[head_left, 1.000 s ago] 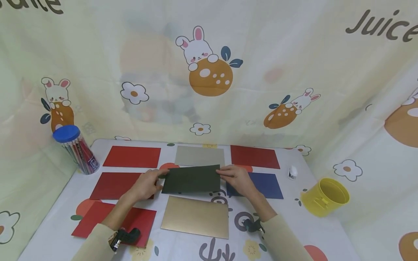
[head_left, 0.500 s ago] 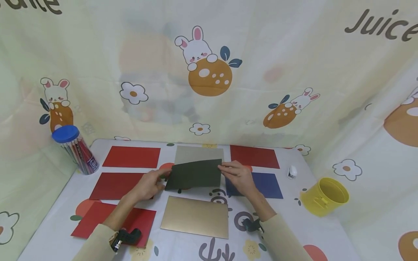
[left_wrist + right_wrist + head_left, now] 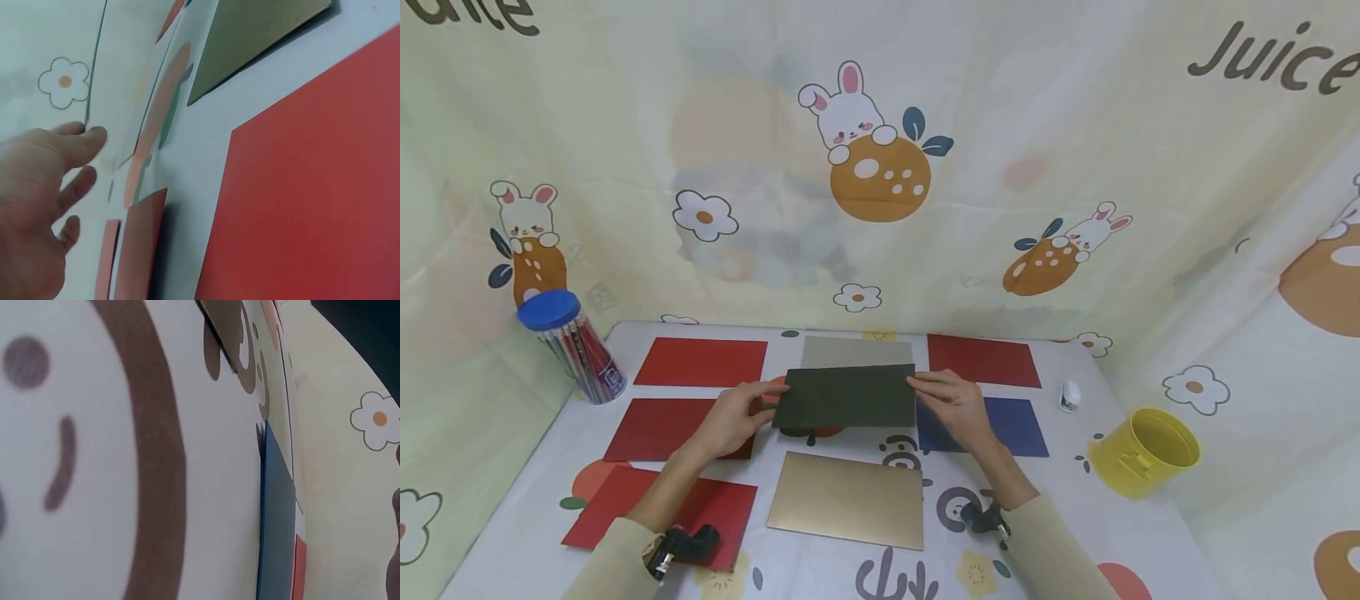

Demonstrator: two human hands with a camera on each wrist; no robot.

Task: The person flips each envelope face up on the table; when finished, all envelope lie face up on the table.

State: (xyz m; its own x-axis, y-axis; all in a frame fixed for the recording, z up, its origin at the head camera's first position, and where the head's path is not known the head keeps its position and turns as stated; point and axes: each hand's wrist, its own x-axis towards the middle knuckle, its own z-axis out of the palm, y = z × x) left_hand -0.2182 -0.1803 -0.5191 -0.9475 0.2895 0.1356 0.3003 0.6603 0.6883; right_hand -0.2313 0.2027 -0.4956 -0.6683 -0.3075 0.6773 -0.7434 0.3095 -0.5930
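While my left hand (image 3: 730,421) and right hand (image 3: 951,404) pinch the dark green card (image 3: 845,396) at 9 and 3 o'clock, it hovers above the desk (image 3: 1075,500).

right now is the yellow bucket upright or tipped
Tipped: the yellow bucket leans on its side, its open mouth facing up and right.

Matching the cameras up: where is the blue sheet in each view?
Head: blue sheet, right of centre.
Left wrist: not in it.
Right wrist: lower centre, seen at a steep slant.
Shared landmark: the white printed tablecloth under everything.
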